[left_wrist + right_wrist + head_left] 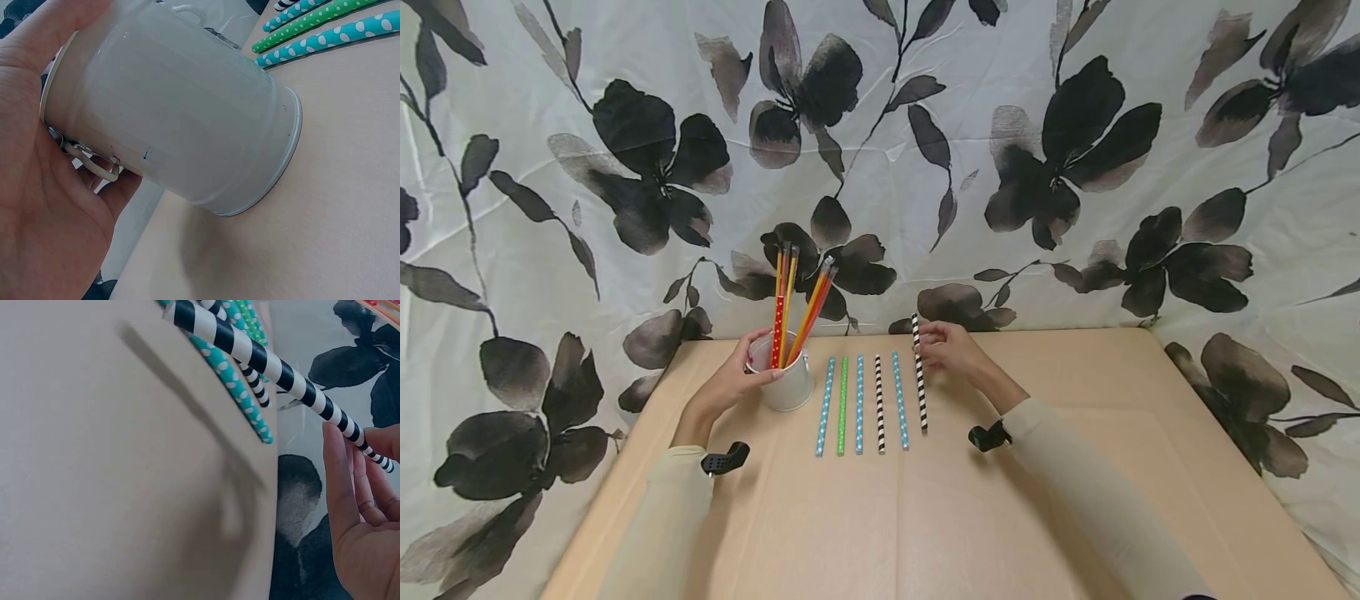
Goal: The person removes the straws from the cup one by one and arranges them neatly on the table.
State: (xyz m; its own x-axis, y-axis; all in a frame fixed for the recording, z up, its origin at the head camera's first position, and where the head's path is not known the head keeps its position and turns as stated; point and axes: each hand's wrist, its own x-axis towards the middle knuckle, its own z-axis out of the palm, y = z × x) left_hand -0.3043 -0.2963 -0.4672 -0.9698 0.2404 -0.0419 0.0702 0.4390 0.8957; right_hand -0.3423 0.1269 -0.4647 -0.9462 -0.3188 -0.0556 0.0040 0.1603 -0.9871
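My left hand (pixel 735 372) grips a small white pail (pixel 787 389) by its rim, thumb in front and fingers behind. Its wire handle (pixel 94 167) hangs beside the palm. Several yellow and red sticks that look like pencils (pixel 811 317) stand in the pail, along with a red white-dotted straw (pixel 777 329). My right hand (pixel 952 352) pinches a black-and-white striped paper straw (pixel 920 375) near its far end. In the right wrist view this straw (pixel 275 369) is raised, its shadow falling on the table.
Between the hands several straws lie in a row: blue dotted ones (pixel 825 408), a green dotted one (pixel 842 406) and a black-and-white striped one (pixel 880 406). The wooden table (pixel 865 525) ends at a floral cloth (pixel 880 167) behind.
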